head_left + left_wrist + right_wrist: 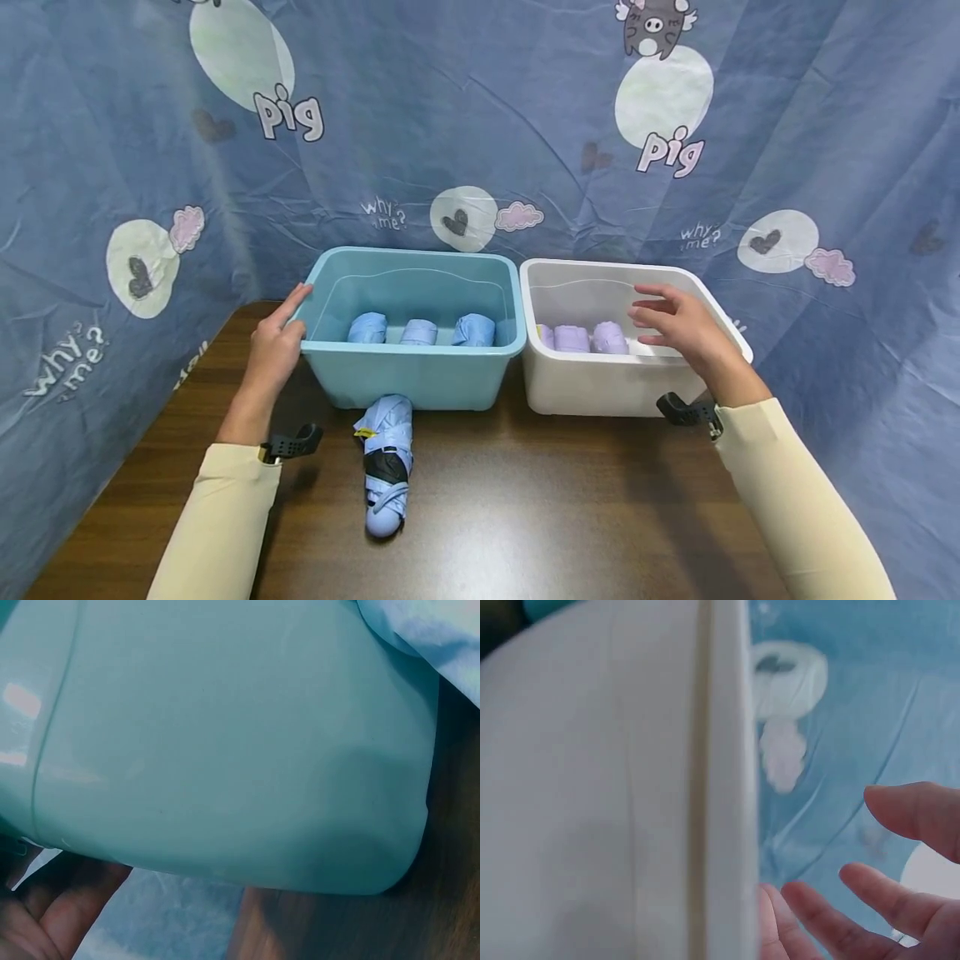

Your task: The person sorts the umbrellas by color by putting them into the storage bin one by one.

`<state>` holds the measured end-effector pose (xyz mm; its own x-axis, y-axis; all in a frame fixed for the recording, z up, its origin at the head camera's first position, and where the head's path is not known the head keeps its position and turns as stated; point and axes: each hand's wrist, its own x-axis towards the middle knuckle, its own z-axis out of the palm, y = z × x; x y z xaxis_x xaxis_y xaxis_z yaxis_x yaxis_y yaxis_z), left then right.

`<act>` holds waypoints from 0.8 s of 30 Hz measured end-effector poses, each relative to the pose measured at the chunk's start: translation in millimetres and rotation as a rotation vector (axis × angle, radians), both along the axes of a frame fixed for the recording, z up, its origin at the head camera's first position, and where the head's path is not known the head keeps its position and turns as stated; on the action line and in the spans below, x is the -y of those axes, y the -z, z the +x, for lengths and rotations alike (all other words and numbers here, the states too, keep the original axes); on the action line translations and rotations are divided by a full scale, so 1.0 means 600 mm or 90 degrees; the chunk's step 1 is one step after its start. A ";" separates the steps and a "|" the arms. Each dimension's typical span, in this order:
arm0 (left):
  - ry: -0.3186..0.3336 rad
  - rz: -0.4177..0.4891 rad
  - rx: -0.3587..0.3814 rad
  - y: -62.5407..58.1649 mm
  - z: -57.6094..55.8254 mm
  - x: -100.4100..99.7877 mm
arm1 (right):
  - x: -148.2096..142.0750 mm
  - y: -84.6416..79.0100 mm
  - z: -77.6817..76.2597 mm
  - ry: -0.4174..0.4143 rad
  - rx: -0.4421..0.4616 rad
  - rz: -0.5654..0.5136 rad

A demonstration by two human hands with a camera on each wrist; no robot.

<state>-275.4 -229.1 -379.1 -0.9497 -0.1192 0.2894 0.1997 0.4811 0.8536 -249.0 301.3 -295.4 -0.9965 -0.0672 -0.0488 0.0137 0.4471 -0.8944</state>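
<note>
My left hand (pixel 276 342) is at the left rim of a blue plastic bin (pixel 408 379), its index finger straight along the edge; in the left wrist view its fingers (pixel 79 904) show beside the rim. Three light-blue rolled bundles (pixel 418 332) sit inside. A folded light-blue umbrella (pixel 386 467) with a dark band lies on the table in front, its top end near the bin's base. My right hand (pixel 678 325) hovers over the right part of a white bin (pixel 592 387), fingers spread and holding nothing. Several purple rolled bundles (pixel 572 338) lie in that bin's left half.
Both bins stand side by side at the back of a brown wooden table (pixel 540 500). A blue printed cloth (pixel 480 125) hangs right behind and at the sides. Black wrist cameras (pixel 296 442) are strapped over the cream sleeves.
</note>
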 end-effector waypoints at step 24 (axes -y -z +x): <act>-0.002 -0.004 0.006 -0.001 -0.001 0.003 | 0.157 -0.009 0.102 -0.185 -0.113 -0.086</act>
<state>-275.9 -230.7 -378.4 -0.9521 -0.1200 0.2812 0.1904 0.4870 0.8524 -187.6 207.0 -290.3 -0.9270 -0.3431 0.1512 -0.2569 0.2875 -0.9227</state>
